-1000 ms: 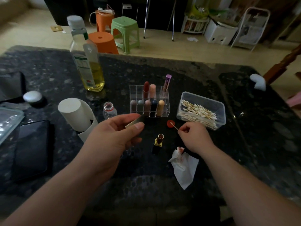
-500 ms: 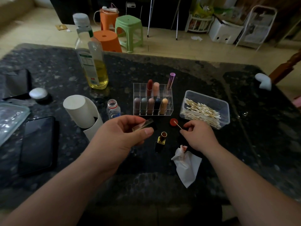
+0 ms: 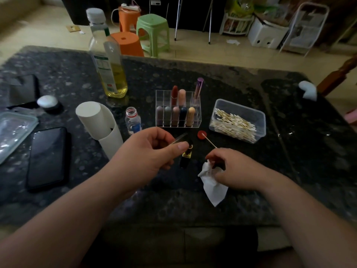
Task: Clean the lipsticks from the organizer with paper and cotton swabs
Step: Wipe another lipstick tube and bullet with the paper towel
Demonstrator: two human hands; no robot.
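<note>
An open lipstick [image 3: 187, 154] with a gold band is standing upright on the dark stone table [image 3: 193, 209], in the middle, between the two hands and in front of the organizer [image 3: 197, 120]. A dark shiny cap [image 3: 180, 136] is being pinched above it between the thumb and curled fingers of the left hand [image 3: 152, 151]. A cotton swab [image 3: 209, 141] is being gripped at one end by the fingertips of the right hand [image 3: 237, 169], with its shaft slanting up and away so that the far tip is lying over a small red lid [image 3: 201, 135] on the table. A crumpled white tissue [image 3: 212, 184] is being touched at its top by the same hand; whether it is also being gripped cannot be told. Five lipsticks are being held upright in the front row of the clear organizer, with two more and a purple-topped tube [image 3: 199, 88] in the back row. Just to its right, a clear box of cotton swabs [image 3: 238, 120] is sitting open. To its left are a small open bottle [image 3: 133, 120] and a white paper roll [image 3: 96, 120]; farther back, a tall bottle of yellow liquid [image 3: 108, 59] is standing. A black phone [image 3: 46, 155] is lying flat at the far left.
</note>
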